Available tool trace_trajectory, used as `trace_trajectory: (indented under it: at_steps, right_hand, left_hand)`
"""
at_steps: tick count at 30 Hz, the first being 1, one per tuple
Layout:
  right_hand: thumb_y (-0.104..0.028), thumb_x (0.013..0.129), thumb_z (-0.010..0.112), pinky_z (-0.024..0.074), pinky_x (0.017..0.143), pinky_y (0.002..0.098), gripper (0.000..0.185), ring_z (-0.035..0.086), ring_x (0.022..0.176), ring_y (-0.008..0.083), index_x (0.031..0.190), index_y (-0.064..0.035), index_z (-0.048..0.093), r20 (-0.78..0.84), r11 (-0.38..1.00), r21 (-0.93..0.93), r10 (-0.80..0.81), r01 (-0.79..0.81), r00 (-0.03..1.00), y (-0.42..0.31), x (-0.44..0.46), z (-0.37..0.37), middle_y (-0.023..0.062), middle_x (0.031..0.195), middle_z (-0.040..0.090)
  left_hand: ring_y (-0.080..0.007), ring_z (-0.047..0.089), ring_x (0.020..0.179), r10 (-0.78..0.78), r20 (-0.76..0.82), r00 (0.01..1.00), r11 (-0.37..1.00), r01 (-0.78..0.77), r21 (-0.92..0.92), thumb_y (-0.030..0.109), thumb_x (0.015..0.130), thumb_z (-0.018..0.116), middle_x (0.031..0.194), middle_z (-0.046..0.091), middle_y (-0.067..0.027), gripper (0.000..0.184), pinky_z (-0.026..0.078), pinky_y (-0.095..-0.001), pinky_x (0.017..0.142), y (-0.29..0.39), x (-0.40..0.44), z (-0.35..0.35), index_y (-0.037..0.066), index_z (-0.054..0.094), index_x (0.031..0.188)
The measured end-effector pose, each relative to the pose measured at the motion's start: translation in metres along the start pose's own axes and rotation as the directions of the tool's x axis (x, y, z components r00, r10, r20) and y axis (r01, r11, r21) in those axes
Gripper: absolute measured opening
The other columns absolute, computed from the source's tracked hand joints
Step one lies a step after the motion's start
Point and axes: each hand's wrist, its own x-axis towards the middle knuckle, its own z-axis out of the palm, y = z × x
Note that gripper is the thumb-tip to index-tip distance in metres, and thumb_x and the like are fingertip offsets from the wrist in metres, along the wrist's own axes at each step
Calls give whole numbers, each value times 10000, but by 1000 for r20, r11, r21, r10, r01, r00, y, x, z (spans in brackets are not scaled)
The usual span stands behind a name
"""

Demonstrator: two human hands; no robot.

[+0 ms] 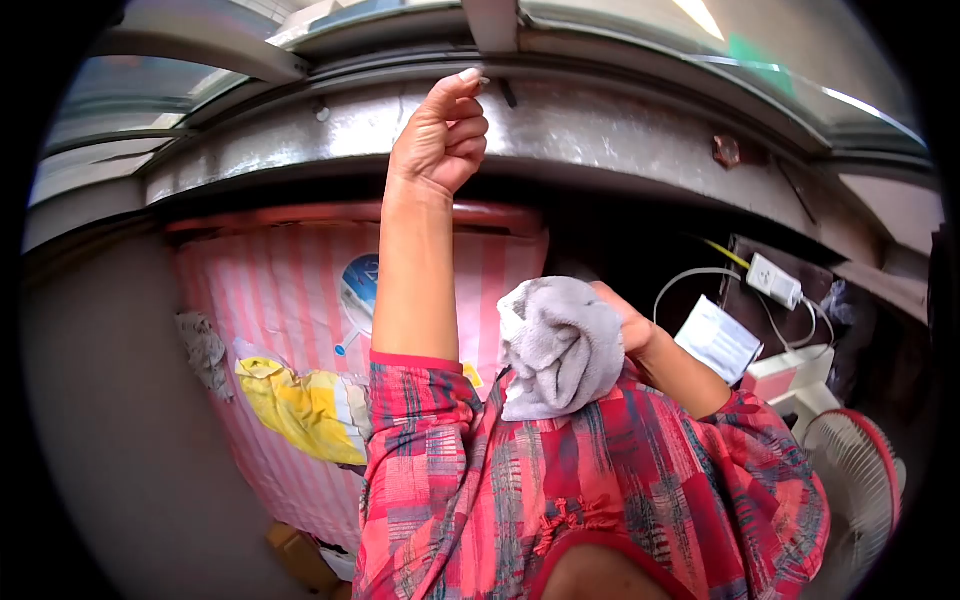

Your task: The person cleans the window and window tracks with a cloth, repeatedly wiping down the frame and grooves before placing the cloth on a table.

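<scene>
My left hand (447, 138) reaches forward over the window sill (345, 130), its fingers curled in. Thumb and forefinger pinch together at the lower edge of the window frame (493, 25); a tiny pale bit shows at their tips, too small to name. Close to my chest, my right hand (625, 318) grips a bunched grey cloth (562, 345). The cloth hides most of that hand's fingers, and its folds hang down in front of my plaid shirt.
Below the sill is a bed with a pink striped sheet (280, 270), bearing a yellow cloth bundle (300, 405) and a blue-and-white round fan (360, 290). To the right are a power strip (773, 280) with cords, a white packet (718, 338) and an electric fan (848, 480).
</scene>
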Motion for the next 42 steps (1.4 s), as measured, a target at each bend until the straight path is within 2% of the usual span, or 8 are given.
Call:
trace_trajectory:
  at_steps: [3,13,19,28,34,36,40,42]
  right_hand:
    - [-141,589,618,449,805,255,663,575,925,144,1211,66,520,-3,982,-109,154,-153,988,35,-31,4,72,1039,629]
    - [-71,578,642,404,938,271,657,543,1066,146,1209,61,520,-163,985,98,158,-144,974,68,-88,3,75,1156,608]
    - [-65,635,696,395,954,277,632,527,1084,139,1228,46,506,-230,996,90,7,15,973,86,-111,-19,89,1173,599]
    - [-49,690,788,388,995,310,727,494,1152,148,1316,19,424,-282,995,47,-75,92,956,114,-137,-33,86,1257,540]
    - [-35,693,776,413,964,291,664,521,1108,126,1281,24,473,-216,998,16,-58,63,975,106,-133,-35,67,1214,576]
    - [-36,697,774,411,967,292,655,521,1110,129,1278,25,479,-249,993,82,-64,87,966,106,-133,-32,66,1215,577]
    - [-49,705,772,411,966,291,633,521,1110,131,1266,29,490,-287,991,84,-79,108,955,101,-133,-29,71,1209,582]
    - [-64,711,772,412,964,290,617,524,1106,133,1256,34,499,-312,992,69,-82,108,947,100,-130,-28,79,1208,584]
  left_hand:
    - [-8,234,432,-101,2,995,994,101,43,170,838,690,571,334,96,155,160,-178,376,-52,-18,-4,89,569,783]
    - [-24,241,419,-465,-288,837,827,527,195,197,792,717,544,341,90,163,172,-196,384,-250,41,-108,110,585,756]
    - [-30,234,377,-185,-549,815,744,481,463,191,700,801,545,390,74,241,135,-195,342,-360,113,-207,113,586,777]
    - [-83,357,492,-86,-590,803,914,299,275,180,636,827,645,516,48,321,284,-256,444,-413,127,-228,166,630,889]
    - [-77,366,490,-148,-667,730,843,445,301,183,618,845,644,513,54,384,291,-233,439,-402,122,-207,164,624,932]
    - [-175,590,648,-185,-627,756,867,426,258,31,542,807,939,658,-66,771,447,-278,501,-398,122,-206,55,515,1255]
    - [-148,493,473,-182,-665,724,872,432,231,41,530,816,812,641,-40,734,340,-276,383,-393,127,-199,66,540,1210]
    - [-77,371,449,-202,-660,723,865,448,226,135,645,819,639,515,64,353,247,-218,393,-388,124,-192,175,608,925]
